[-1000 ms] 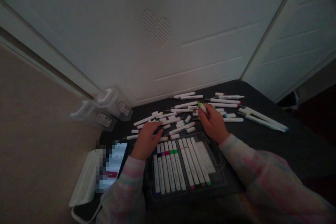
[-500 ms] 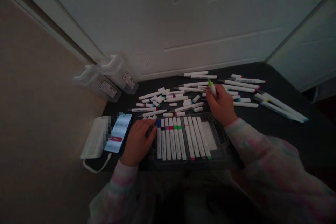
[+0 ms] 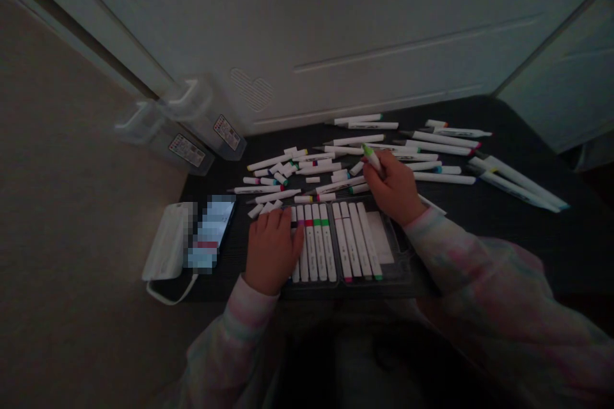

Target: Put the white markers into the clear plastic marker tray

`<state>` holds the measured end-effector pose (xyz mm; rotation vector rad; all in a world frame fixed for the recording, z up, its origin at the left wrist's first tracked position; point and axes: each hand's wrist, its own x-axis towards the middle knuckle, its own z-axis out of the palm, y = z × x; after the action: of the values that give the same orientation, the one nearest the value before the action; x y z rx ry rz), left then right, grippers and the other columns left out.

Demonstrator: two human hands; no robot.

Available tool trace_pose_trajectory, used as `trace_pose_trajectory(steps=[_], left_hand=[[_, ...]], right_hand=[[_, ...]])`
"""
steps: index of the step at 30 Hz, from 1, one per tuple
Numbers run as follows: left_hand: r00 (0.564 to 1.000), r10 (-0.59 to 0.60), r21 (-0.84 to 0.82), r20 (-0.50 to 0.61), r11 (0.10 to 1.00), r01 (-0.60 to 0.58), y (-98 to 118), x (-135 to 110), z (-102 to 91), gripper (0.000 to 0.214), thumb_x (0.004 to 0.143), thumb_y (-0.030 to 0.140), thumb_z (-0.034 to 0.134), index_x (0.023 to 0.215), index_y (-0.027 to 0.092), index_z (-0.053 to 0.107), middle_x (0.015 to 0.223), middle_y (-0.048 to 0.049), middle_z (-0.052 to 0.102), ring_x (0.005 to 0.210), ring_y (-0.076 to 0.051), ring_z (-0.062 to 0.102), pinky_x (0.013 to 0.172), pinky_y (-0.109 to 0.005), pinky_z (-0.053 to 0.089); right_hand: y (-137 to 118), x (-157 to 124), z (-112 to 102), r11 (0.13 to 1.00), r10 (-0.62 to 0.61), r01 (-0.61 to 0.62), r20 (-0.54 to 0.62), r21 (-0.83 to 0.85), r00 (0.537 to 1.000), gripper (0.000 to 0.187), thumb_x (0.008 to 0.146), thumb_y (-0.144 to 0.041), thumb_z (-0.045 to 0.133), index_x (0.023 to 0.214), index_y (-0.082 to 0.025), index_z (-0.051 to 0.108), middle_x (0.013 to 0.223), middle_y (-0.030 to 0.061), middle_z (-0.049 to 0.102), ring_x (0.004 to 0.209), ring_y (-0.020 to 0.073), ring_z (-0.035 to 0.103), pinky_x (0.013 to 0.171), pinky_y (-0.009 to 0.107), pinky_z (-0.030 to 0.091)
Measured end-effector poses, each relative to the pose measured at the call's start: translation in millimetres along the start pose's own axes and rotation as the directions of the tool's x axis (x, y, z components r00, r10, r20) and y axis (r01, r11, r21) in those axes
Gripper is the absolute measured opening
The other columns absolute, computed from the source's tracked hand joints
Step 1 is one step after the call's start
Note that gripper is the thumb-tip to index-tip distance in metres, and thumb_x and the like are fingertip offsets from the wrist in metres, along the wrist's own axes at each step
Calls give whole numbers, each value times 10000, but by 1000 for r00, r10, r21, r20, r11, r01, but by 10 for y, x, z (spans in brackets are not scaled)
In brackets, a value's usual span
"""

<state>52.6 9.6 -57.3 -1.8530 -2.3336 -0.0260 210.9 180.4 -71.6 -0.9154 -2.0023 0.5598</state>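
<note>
My right hand (image 3: 394, 188) is closed round a white marker with a green tip (image 3: 371, 158), held above the far edge of a clear marker tray (image 3: 398, 255). My left hand (image 3: 272, 248) lies flat with its fingers spread on the left end of the tray, over the leftmost markers. Several white markers with coloured bands (image 3: 330, 243) lie side by side in the tray. Loose markers and caps (image 3: 307, 169) are scattered on the dark mat (image 3: 503, 230) beyond.
A lit phone (image 3: 211, 230) lies left of the tray beside a white case (image 3: 165, 243). Two clear plastic boxes (image 3: 192, 131) stand at the back left against the white panelled wall (image 3: 336, 32). More long markers (image 3: 518, 182) lie far right.
My left hand slid right from beside the tray onto its left end. My right hand with the green-tipped marker drew slightly left and nearer the tray. The view shifted a little.
</note>
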Motion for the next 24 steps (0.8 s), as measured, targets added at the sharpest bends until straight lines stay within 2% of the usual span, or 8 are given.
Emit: trace_pose_trajectory(steps=[6,10,13,18,24], left_hand=[[1000,-31,4,5,1000,31,8,-87,17,373,840,311,416,1141,119,523,1004,-110,583,914,-262,499,765,-394,397],[995,-68,19,-69,997,69,-52,-209,1,286,827,265,444,1034,127,587,1037,-114,586,947,-272,483,797,-410,386],[990,-111,-2,-83,994,111,-38,-196,-7,268,823,267,440,967,118,610,1043,-134,577,961,-295,461,802,-435,384],[966,-256,-199,-48,950,242,26,-58,50,292,801,290,449,950,95,607,990,-165,540,950,-322,451,799,-484,382],[935,-345,-335,-80,893,301,10,-31,176,268,766,316,509,882,101,617,946,-146,515,956,-295,459,858,-482,361]], right_hand=[[8,-19,12,1000,-18,19,42,-17,999,112,764,-172,458,827,-188,548,698,24,583,628,169,548,575,273,403],[6,-16,8,999,-30,30,60,-10,998,121,762,-165,457,833,-178,554,721,39,594,650,174,559,591,278,409],[-4,-14,4,1000,-19,20,59,-15,998,112,763,-170,456,817,-184,553,712,41,599,643,179,558,586,283,406],[-3,-17,-1,999,-20,24,66,-49,998,105,761,-181,455,807,-193,549,685,36,589,619,181,544,565,284,397],[1,-19,6,997,-48,52,73,-57,996,104,760,-175,452,802,-191,546,698,42,592,622,179,541,569,280,395]])
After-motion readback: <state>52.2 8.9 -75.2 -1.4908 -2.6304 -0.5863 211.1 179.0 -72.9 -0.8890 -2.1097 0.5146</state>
